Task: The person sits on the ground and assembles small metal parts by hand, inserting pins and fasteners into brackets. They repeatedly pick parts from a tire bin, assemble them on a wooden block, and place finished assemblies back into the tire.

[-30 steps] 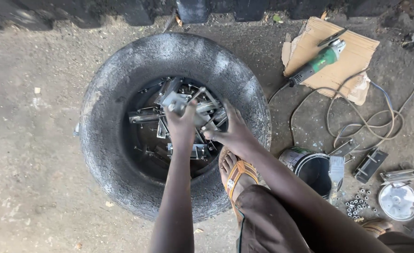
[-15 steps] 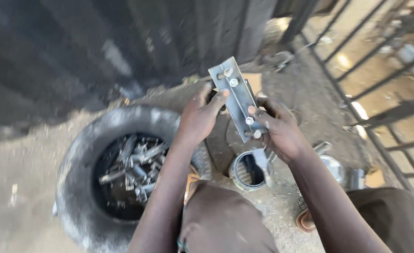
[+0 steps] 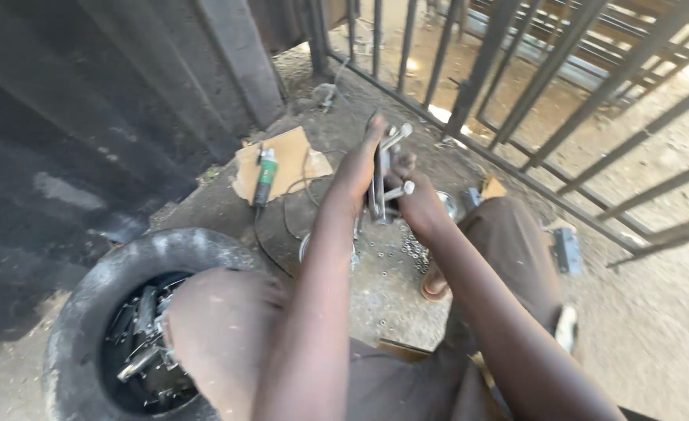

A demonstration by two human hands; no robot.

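Both hands hold a grey metal bracket [image 3: 379, 183] with bolts sticking out of it, seen edge-on at chest height. My left hand [image 3: 357, 168] grips its left face, fingers pointing up. My right hand [image 3: 418, 204] clasps it from the right, close to a protruding bolt. Below to the left lies a black tyre [image 3: 87, 312] on the ground, its centre filled with several metal parts [image 3: 141, 347]. My knees fill the lower middle of the view.
A green angle grinder [image 3: 265, 178] lies on a piece of cardboard [image 3: 294, 156], its cable looping over the concrete. Small nuts [image 3: 414, 249] are scattered near my right foot. A metal railing [image 3: 531, 93] runs along the right; a dark wall stands at the left.
My hands lifted the bracket out of the tyre and raised it. Since half a second ago it has turned from flat-on to edge-on, and my view has swung toward the railing.
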